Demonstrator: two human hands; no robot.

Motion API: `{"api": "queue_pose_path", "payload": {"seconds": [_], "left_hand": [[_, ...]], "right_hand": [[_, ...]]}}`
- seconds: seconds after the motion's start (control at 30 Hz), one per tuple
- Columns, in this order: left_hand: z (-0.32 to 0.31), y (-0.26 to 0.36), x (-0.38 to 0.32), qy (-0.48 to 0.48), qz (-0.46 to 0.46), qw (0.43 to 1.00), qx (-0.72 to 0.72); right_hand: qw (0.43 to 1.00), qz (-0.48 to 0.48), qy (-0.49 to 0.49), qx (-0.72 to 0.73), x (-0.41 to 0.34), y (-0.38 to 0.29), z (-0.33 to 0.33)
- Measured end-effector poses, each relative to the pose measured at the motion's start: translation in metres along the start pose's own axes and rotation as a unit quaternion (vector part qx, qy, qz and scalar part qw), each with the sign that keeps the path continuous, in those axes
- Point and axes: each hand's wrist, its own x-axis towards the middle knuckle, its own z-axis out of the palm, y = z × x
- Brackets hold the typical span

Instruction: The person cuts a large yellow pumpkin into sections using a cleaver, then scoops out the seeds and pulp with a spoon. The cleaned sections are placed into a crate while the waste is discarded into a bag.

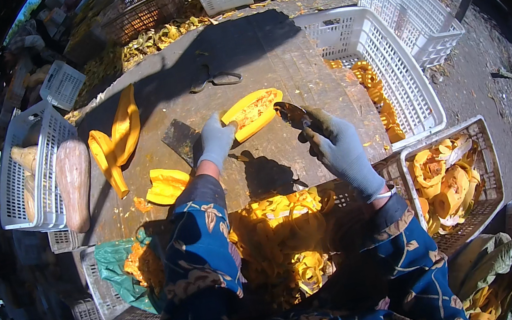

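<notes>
My gloved left hand (218, 141) grips the near left end of a halved, peeled pumpkin piece (255, 111), its cut side with stringy pulp facing up. In my gloved right hand (334, 138) is a dark metal scraping tool (293, 115), its end close to the piece's right end. A broad dark blade (182, 139) lies flat just left of my left hand. Farther left, peeled pumpkin pieces (125, 126) lie on the wooden table (182, 88), with a shorter piece (167, 186) nearer me. Metal loop handles (221, 79) rest beyond the halved piece.
An unpeeled pumpkin (75, 184) leans by a white crate (44, 166) at left. Right of the table stand a white crate with cut pieces (405, 72) and a crate of peelings (494, 169). Pulp fills a green bag (116, 272) at lower left. More peelings (273, 229) lie below the table's near edge.
</notes>
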Motion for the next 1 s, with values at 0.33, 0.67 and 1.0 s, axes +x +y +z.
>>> {"api": "queue_pose_path", "payload": {"seconds": [0.33,0.67,1.0], "left_hand": [[0.008,0.001,-0.023,-0.024,-0.069,0.993,-0.090],[0.004,-0.022,-0.044,-0.011,-0.175,0.971,-0.162],[-0.021,0.031,-0.107,0.070,-0.017,0.997,-0.018]], "right_hand": [[0.999,0.010,-0.009,0.031,-0.006,0.005,0.000],[1.000,-0.017,0.000,-0.003,-0.004,0.024,-0.002],[0.976,-0.077,-0.025,-0.204,0.001,0.038,0.011]]}}
